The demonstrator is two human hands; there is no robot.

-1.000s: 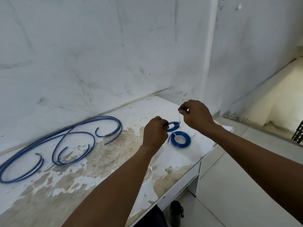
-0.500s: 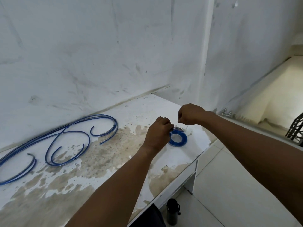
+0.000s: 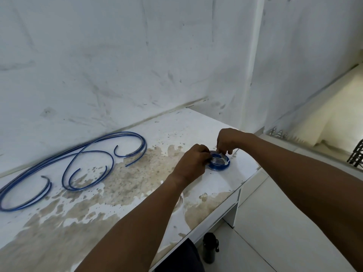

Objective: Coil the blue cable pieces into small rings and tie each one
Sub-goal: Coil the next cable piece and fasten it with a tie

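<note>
Head view: left hand [image 3: 189, 161] and right hand [image 3: 225, 141] both pinch at a small blue ring [image 3: 221, 164] lying on the stained white table [image 3: 117, 193] near its right edge, a pale tie [image 3: 225, 161] across it. Tying seems in hand; next comes cinching it snug. Uncoiled blue cable pieces [image 3: 78, 163] wait well apart, leftward.

Place: a bare utility or workshop corner, not a furnished room.
Walls: the white wall [image 3: 117, 65] was scuffed and streaked with grime.
Bench: the white table [image 3: 121, 193] carried wide brown stains.
Materials: loose blue cable pieces [image 3: 78, 163] lay on it.
Floor: pale tiles [image 3: 275, 232], a dark bottle [image 3: 209, 247] standing there.
</note>
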